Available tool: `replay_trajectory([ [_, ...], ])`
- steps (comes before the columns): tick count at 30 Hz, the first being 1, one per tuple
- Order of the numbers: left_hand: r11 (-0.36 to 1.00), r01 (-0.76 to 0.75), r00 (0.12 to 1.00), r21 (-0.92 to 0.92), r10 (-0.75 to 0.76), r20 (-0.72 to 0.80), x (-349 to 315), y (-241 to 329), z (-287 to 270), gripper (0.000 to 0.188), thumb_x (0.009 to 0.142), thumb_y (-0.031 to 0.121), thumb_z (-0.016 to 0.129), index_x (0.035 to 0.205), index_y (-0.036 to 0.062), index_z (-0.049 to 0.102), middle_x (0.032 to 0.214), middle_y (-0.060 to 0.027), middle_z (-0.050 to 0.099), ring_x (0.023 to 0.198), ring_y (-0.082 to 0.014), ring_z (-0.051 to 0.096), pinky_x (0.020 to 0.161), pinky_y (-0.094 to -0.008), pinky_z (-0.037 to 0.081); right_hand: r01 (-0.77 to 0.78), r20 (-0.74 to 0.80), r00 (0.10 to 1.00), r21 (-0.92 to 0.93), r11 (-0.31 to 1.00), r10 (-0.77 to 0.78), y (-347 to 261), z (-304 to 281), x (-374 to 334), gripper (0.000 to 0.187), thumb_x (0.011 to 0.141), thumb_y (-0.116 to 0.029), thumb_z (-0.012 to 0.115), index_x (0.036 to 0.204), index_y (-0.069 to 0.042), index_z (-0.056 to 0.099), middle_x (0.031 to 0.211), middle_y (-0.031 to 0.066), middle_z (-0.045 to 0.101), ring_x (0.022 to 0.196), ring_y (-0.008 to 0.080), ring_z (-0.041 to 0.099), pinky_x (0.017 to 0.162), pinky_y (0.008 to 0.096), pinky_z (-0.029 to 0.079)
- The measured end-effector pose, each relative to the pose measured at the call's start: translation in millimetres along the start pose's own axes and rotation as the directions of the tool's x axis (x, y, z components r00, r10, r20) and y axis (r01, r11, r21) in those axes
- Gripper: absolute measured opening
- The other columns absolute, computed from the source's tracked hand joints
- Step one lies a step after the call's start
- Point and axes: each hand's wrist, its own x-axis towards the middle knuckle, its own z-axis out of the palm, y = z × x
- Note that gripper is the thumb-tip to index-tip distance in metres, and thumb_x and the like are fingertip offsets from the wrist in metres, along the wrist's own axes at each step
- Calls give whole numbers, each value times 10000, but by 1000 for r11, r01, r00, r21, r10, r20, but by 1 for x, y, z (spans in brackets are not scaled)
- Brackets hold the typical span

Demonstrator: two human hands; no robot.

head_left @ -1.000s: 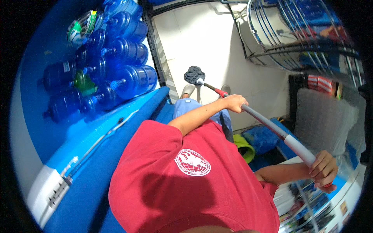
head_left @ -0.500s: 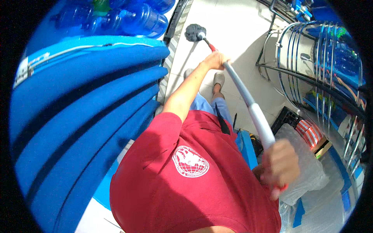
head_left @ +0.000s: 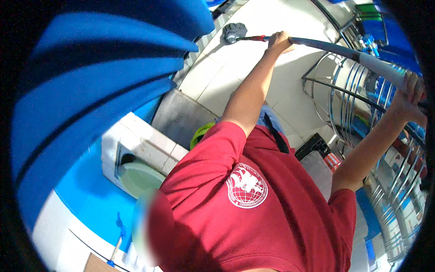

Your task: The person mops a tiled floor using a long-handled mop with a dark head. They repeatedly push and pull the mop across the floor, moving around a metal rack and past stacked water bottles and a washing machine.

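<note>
A long-handled mop with a dark grey, bunched head stretches across the upper part of the view. Its head rests on the pale tiled floor at the far left end. My left hand is wrapped round the thin handle just past its red section. Far to the right, my right hand grips the thicker, light grey end of the handle. That end stands close to the metal wire rack, and part of it is lost in the dark rim.
A blue curtain hangs in folds on the left. Below it sit a tiled ledge and a green basin. A black crate stands on the floor to the right, with a red-striped item beside it.
The mop handle has swung from a steep slant to nearly level across the view. My right hand has moved up and right; my left hand moved right. The view has turned as well.
</note>
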Motion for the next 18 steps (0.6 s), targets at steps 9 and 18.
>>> replay_trajectory([
  [9,975,220,958,-6,-217,-187,-141,-145,-9,314,766,328,557,784,37,673,790,-211,656,790,-380,659,707,-438,514,-100,83,991,-5,995,100,108,88,-72,416,830,-355,421,863,15,610,473,-30,303,443,104,279,517,273,295],
  [18,810,586,774,-37,-572,-271,-201,-232,-30,322,776,351,553,750,49,662,777,-191,658,753,-394,638,668,-437,492,-383,520,828,253,888,209,166,155,-135,346,904,-275,354,946,17,534,445,-35,283,403,100,292,504,270,312],
])
